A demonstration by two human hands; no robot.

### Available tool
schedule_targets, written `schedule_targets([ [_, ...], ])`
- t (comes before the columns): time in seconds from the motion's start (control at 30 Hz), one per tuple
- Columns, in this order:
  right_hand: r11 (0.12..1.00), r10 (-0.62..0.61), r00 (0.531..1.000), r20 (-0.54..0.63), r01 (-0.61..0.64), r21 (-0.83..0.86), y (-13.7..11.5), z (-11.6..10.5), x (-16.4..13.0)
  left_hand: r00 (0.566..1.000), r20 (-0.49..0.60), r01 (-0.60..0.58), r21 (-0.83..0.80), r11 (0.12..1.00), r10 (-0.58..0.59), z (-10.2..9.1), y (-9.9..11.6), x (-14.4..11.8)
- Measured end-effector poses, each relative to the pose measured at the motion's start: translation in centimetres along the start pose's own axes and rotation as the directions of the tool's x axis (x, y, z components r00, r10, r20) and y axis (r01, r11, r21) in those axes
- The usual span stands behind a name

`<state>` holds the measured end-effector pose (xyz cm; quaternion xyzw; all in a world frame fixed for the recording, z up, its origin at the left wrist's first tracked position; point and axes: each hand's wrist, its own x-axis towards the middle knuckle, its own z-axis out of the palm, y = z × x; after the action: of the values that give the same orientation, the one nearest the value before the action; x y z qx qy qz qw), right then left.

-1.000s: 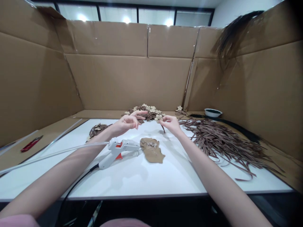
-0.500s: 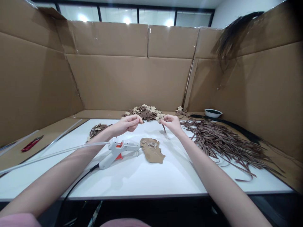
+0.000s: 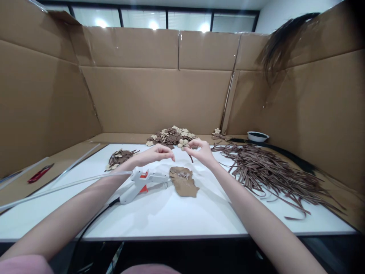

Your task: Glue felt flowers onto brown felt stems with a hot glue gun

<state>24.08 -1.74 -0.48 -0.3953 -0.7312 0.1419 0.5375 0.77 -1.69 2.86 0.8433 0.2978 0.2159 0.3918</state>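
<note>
While the right hand (image 3: 201, 151) pinches a small flower (image 3: 183, 143) aloft, the left hand (image 3: 156, 154) hovers with fingers loosely curled, empty.

The bench (image 3: 176, 213) is smooth white laminate (faintly glossy). Matt corrugated cardboard walls (image 3: 154, 95) surround it. The glue gun (image 3: 144, 182) looks like glossy plastic.

Craft workstn, cardboard walls (image 3: 159, 99), glue gun (image 3: 142, 182)

Bright, even light from ceiling lamps (image 3: 153, 24) glaring behind windows; soft shadows on white table (image 3: 176, 213); edges bowed, corners darkened, slight blur.
</note>
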Motion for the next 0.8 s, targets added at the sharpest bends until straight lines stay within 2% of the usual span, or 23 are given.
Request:
schedule_targets([
  [0.1, 0.999, -0.001, 1.0, 0.006, 0.001, -0.034, 0.7, 0.0, -0.1, 0.988, -0.105, -0.133, -0.158, 0.978, 0.117, -0.2, -0.8, 0.2],
  [0.2, 0.999, 0.001, 1.0, 0.009, -0.001, -0.037, 1.1, 0.1, -0.1, 0.954, -0.192, -0.282, -0.322, 0.904, 0.23, -0.2, -1.4, 0.4],
  [0.3, 1.0, -0.008, 0.999, 0.034, 0.009, -0.012, 0.9, 0.3, -0.2, 0.947, -0.165, -0.322, -0.437, 0.84, 0.277, 0.1, -1.5, 0.6],
  [0.43, 1.0, -0.01, 0.999, 0.052, 0.009, 0.016, 0.4, 0.4, -0.2, 0.966, -0.106, -0.256, -0.462, 0.849, 0.234, 0.6, -1.4, 0.8],
  [0.57, 0.986, 0.066, 0.998, 0.025, -0.069, 0.153, 0.0, 0.2, 0.1, 0.991, -0.036, -0.134, -0.295, 0.946, 0.129, 0.7, -1.3, 0.8],
  [0.7, 0.877, 0.149, 0.988, 0.041, -0.151, 0.456, -0.8, -0.4, 0.3, 1.0, -0.015, 0.01, -0.107, 0.994, -0.011, 0.6, -1.3, 0.5],
  [0.8, 0.792, 0.144, 0.987, 0.074, -0.16, 0.589, -1.3, -0.7, 0.4, 0.998, -0.025, 0.052, -0.037, 0.998, -0.053, 0.6, -1.2, 0.3],
])
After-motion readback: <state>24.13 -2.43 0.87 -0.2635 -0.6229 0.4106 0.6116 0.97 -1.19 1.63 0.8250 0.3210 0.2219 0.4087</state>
